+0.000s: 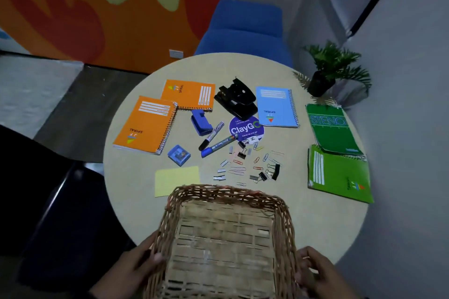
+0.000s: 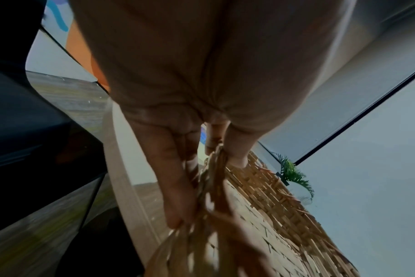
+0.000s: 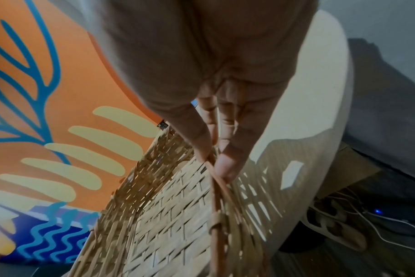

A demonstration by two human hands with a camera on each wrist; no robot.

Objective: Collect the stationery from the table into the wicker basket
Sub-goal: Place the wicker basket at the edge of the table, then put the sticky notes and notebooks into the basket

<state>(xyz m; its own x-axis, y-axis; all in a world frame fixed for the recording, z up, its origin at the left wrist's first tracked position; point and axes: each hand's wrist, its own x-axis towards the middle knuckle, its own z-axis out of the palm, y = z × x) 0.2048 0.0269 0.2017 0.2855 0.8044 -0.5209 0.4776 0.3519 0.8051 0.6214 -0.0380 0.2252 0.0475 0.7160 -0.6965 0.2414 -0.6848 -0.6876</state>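
Note:
An empty wicker basket [image 1: 167, 216] sits at the near edge of the round table [image 1: 323, 226]. My left hand [image 1: 136, 267] grips its left rim [image 2: 213, 187] and my right hand [image 1: 315, 272] pinches its right rim [image 3: 216, 196]. Beyond the basket lie two orange spiral notebooks [image 1: 145, 124], a blue notebook [image 1: 277, 107], two green notebooks [image 1: 337, 172], a black hole punch [image 1: 237, 98], a blue punch [image 1: 200, 121], two markers [image 1: 216, 139], a blue sharpener [image 1: 179, 155], a yellow note pad [image 1: 176, 178] and several scattered paper clips and binder clips [image 1: 245, 165].
A potted plant [image 1: 328, 70] stands at the table's far right edge. A blue chair [image 1: 245, 29] is behind the table and a dark chair [image 1: 60, 201] on my left. A round purple sticker [image 1: 245, 128] lies at the table's centre.

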